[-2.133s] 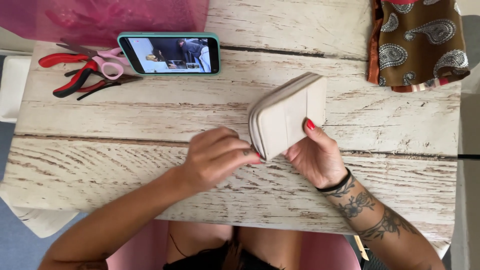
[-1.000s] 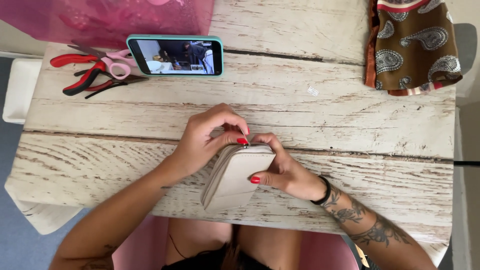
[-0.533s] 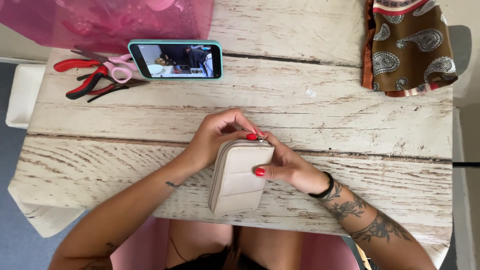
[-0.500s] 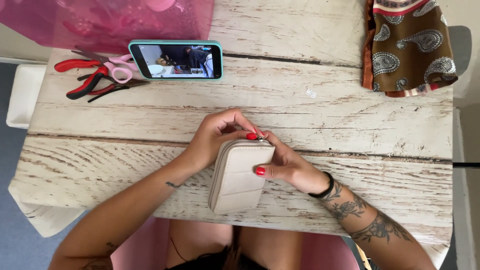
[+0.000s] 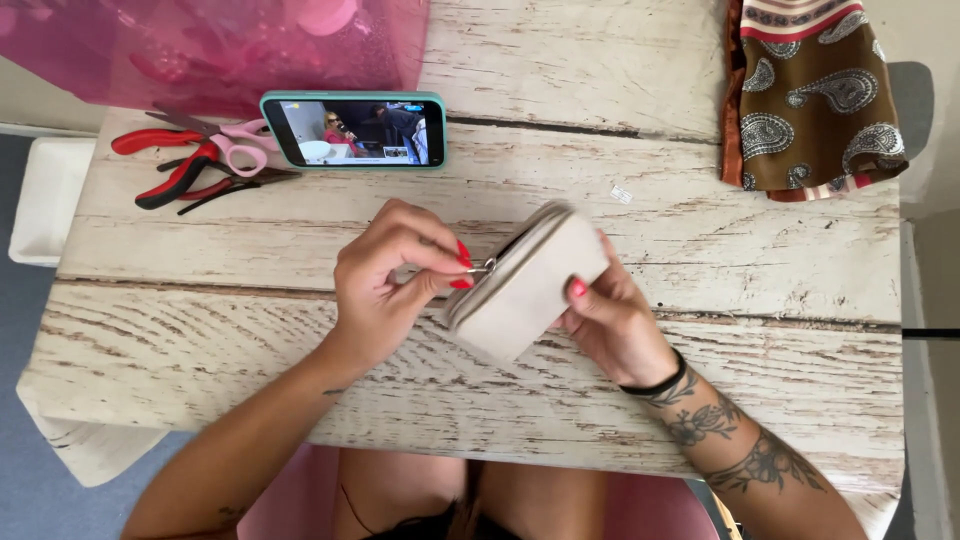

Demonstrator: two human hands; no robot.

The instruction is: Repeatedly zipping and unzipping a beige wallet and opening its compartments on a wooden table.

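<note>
A small cream zip case (image 5: 530,285) is held tilted just above the whitewashed wooden table (image 5: 250,330). My right hand (image 5: 615,320) grips its right side, thumb on the flat face. The thumb and forefinger of my left hand (image 5: 395,275) pinch the small metal zip pull (image 5: 485,266) on the case's left edge. The zip looks partly undone, with a dark gap along the top edge.
A phone in a teal case (image 5: 355,130) lies at the back with a video on its screen. Red pliers and pink scissors (image 5: 195,165) lie left of it. A pink see-through bag (image 5: 210,45) sits at the back left, a brown paisley cloth (image 5: 810,95) at the back right.
The case has turned from upright in front of me to tilted up and right. My left hand has moved from the case's top to the zip pull on its left edge.
</note>
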